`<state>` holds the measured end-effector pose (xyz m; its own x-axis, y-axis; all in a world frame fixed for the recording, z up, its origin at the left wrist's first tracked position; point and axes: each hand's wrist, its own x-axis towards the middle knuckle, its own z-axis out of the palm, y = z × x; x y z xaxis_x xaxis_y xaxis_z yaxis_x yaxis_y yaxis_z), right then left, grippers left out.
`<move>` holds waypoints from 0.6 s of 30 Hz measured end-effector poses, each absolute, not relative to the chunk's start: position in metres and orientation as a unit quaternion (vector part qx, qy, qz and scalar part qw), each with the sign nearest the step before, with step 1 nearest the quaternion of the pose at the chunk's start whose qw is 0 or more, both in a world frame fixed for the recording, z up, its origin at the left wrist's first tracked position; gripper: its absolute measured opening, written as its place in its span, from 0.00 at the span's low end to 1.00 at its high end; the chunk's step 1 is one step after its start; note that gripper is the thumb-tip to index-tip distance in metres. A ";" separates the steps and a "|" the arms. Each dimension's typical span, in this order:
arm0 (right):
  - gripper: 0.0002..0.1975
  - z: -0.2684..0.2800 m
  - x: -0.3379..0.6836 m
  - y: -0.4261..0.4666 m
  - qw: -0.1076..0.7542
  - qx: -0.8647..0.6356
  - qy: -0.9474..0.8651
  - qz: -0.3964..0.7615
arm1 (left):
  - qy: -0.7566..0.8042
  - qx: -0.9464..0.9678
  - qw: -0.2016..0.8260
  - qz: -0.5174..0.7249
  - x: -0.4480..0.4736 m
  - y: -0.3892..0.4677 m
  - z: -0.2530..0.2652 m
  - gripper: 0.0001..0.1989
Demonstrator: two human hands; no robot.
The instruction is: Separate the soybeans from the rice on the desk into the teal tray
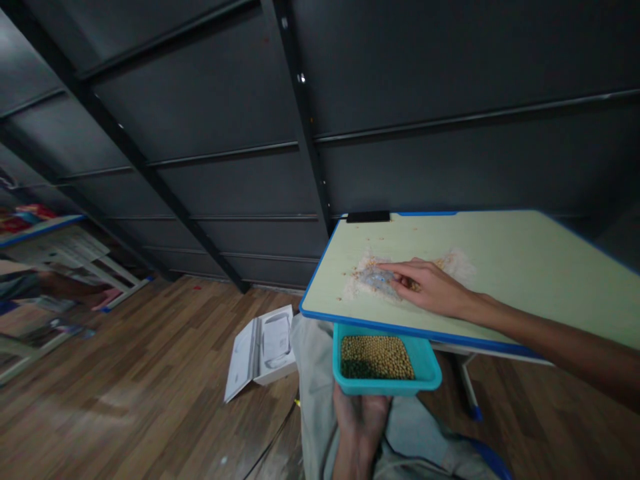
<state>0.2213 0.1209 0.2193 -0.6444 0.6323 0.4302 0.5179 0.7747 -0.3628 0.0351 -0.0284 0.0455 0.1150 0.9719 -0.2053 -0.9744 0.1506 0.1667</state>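
Note:
My left hand (pixel 361 410) is under a turquoise plastic tray (pixel 425 385), gripping it from below at the table's front edge. Inside the tray lie round yellowish beans (pixel 383 353), with a dark green heap (pixel 356 369) at the near left. My right hand (pixel 433 287) rests low over the tabletop, index finger stretched out and thumb apart from it. Beneath its fingertips is a crumpled, greyish, see-through patch like plastic film (pixel 376 279). Pale powder (pixel 460 265) and small orange-brown bits lie scattered around; some yellowish pieces show under my palm.
The pale green table (pixel 510 253) has a blue rim, and a black strip (pixel 369 217) sits at its back edge. An open white box (pixel 273 347) stands on the wooden floor by my leg. Behind rises a dark panelled wall. At far left, a person's leg shows by another table (pixel 55 233).

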 end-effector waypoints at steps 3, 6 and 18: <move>0.24 0.220 0.221 0.120 0.277 -0.309 -0.903 0.112 | 0.134 0.003 0.745 0.654 0.035 -0.027 0.042 0.19; 0.24 0.219 0.221 0.120 0.277 -0.308 -0.903 0.115 | 0.135 0.002 0.741 0.658 0.035 -0.027 0.039 0.19; 0.24 0.218 0.220 0.119 0.268 -0.280 -0.912 0.132 | 0.144 -0.010 0.747 0.650 0.036 -0.028 0.051 0.19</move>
